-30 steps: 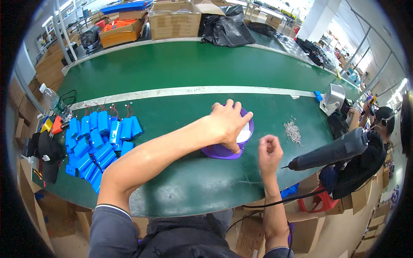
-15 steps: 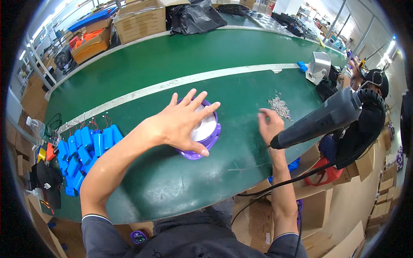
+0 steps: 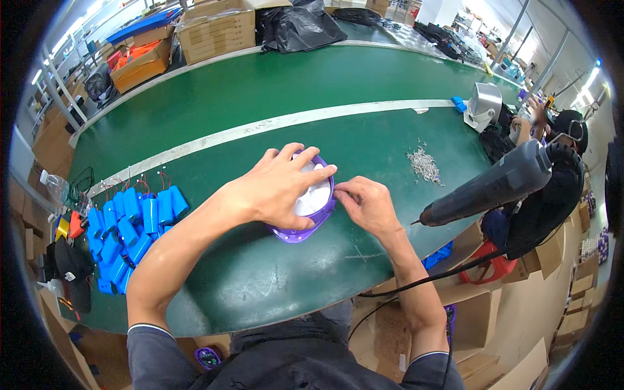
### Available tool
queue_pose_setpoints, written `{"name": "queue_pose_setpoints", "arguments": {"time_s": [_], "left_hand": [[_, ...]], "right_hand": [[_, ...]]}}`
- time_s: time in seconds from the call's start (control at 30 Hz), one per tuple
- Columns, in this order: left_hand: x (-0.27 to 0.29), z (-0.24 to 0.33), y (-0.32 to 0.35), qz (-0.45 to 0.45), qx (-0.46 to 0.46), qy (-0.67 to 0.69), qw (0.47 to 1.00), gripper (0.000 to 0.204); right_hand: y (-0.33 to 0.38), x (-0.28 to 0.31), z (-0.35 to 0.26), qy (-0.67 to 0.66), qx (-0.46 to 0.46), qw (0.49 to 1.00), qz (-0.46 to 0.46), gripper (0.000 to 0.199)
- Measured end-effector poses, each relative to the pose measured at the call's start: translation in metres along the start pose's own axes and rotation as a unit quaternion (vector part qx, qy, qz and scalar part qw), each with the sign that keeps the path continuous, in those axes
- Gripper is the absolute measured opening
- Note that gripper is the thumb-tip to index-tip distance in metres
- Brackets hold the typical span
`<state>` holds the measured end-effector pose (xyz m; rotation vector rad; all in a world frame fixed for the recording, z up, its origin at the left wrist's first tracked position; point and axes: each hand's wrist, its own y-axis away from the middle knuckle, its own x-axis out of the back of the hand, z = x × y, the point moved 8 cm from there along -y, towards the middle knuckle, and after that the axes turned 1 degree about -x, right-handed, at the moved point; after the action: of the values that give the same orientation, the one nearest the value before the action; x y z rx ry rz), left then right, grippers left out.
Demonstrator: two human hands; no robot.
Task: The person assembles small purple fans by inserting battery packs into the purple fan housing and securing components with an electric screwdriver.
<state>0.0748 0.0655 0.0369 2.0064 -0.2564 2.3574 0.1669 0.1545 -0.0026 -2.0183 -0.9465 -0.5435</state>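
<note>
My left hand (image 3: 276, 188) reaches across a purple round plastic housing (image 3: 296, 235) on the green table, its fingers along the far rim and its thumb on the near side. White rounded parts (image 3: 316, 197) show inside the housing, partly covered by the hand. At the housing's right rim is my right hand (image 3: 369, 205), with thumb and forefinger pinched together; whatever is between them is too small to make out. A heap of small grey screws (image 3: 424, 166) lies farther right. To the right of my right hand hangs a black electric screwdriver (image 3: 487, 185), tip pointing left.
Blue wrapped battery packs (image 3: 130, 227) with thin wires are heaped at the left. A clear bottle (image 3: 62, 190) lies behind them. A silver round lamp-like device (image 3: 482, 105) stands at the right, near another person (image 3: 569, 127). The screwdriver's black cable (image 3: 435, 278) crosses above my right forearm.
My right hand has moved left from near the screws to the housing's rim, its fingers now pinched. My left hand's spread fingers have curled down onto the housing.
</note>
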Motion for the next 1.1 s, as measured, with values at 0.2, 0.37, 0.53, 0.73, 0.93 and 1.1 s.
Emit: {"name": "queue_pose_setpoints", "arguments": {"time_s": [0.2, 0.37, 0.53, 0.73, 0.93, 1.1], "left_hand": [[-0.002, -0.002, 0.003, -0.004, 0.003, -0.015, 1.0, 0.084], [-0.004, -0.002, 0.001, -0.007, -0.002, -0.02, 1.0, 0.085], [-0.005, -0.003, 0.002, -0.001, -0.005, -0.023, 1.0, 0.085], [-0.007, -0.01, 0.0, 0.02, -0.001, 0.018, 1.0, 0.081], [-0.006, -0.002, 0.003, 0.055, -0.013, -0.014, 0.998, 0.084], [-0.01, 0.006, -0.004, -0.002, -0.056, -0.026, 0.998, 0.084]], "right_hand": [[-0.001, -0.001, -0.009, 0.062, 0.027, 0.998, -0.011, 0.006], [-0.003, -0.003, -0.016, 0.103, 0.077, 0.991, -0.022, 0.006], [0.003, -0.008, -0.014, 0.105, 0.11, 0.988, 0.002, 0.013], [0.005, -0.006, -0.017, 0.118, 0.1, 0.987, 0.037, 0.014], [0.016, -0.005, -0.011, 0.063, 0.075, 0.992, 0.077, 0.014], [0.02, 0.013, -0.025, 0.052, 0.06, 0.987, 0.138, 0.013]]}}
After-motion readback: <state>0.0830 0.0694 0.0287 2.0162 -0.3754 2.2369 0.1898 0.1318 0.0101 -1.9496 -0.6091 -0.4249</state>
